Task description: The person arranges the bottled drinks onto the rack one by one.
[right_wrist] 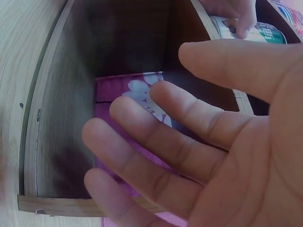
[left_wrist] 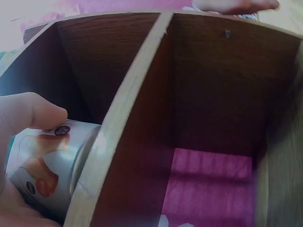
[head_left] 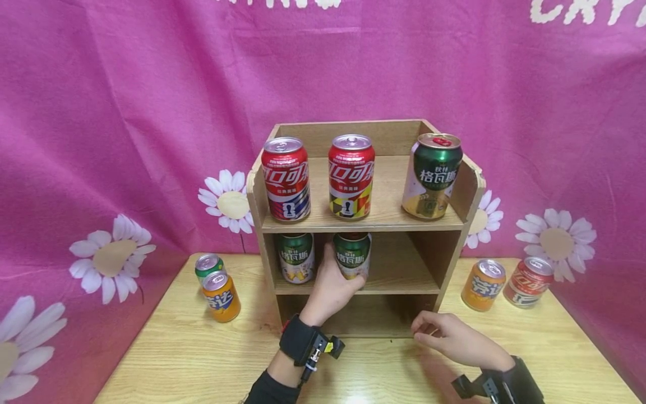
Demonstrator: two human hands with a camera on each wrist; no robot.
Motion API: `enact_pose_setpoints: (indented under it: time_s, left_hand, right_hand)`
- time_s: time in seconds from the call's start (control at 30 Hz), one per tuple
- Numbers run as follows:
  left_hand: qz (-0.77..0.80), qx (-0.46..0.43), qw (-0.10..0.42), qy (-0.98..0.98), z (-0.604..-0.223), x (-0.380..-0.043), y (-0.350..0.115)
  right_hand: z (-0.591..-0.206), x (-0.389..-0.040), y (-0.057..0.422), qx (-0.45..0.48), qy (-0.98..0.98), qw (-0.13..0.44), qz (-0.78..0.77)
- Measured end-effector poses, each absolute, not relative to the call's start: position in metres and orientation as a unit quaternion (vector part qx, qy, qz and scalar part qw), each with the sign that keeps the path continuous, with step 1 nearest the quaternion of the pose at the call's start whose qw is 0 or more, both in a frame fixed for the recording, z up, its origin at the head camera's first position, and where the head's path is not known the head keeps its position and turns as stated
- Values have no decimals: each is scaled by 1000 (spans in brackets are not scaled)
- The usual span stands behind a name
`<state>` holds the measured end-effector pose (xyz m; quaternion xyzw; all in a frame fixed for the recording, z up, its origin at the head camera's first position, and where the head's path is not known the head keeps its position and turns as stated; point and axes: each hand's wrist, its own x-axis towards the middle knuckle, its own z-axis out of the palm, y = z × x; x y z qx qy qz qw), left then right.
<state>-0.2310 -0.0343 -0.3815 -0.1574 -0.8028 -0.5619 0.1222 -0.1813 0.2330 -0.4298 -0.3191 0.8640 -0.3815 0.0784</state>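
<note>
My left hand [head_left: 333, 289] grips a green and white kvass can [head_left: 351, 253] on the middle shelf of a small wooden rack [head_left: 360, 227]. In the left wrist view the thumb lies over the can [left_wrist: 42, 165], whose base end is at the shelf's front edge. Left of it on that shelf stands a second kvass can [head_left: 295, 258]. My right hand [head_left: 456, 339] hovers before the rack's lower right corner, fingers loosely bent with nothing in them. In the right wrist view its palm and spread fingers [right_wrist: 156, 146] face the bottom compartment.
On the top shelf stand two red cola cans [head_left: 286, 179] [head_left: 351, 177] and a green-gold kvass can [head_left: 433, 177]. An orange can [head_left: 222, 297] and a green can [head_left: 208, 265] are left on the table [head_left: 166, 348]; another orange can [head_left: 483, 285] and a red can [head_left: 528, 282] are right.
</note>
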Motion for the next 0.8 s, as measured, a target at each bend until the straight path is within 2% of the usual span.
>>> enact_pose_setpoints:
  time_s: [0.47,0.6,0.8]
  left_hand:
    - [-560,-126,162,-803,-384,-231,-28]
    - [-564,-131,152,-801,-384,-231,-29]
    - [-579,-161,107,-792,-383,-232,-34]
  right_hand:
    - [-429,-181,229,-310,875,75,-364]
    - [-428,-181,229,-306,878,77,-360]
    - [-429,-181,229,-307,879,76,-357]
